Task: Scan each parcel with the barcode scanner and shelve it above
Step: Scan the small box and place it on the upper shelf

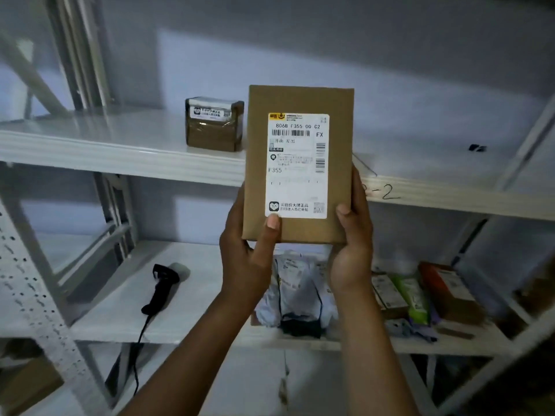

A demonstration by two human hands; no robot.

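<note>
Gripping flat parcel by lower corners: left hand, right hand; upright before upper shelf front edge. Behind, small taped parcel. On lower shelf: scanner, left; blurred pile, probably parcels, half-hidden behind hands.

Dim, bluish, evenly lit; soft shadows beneath the upper shelf; sharp on the parcel, blurred and bent toward edges.
</note>
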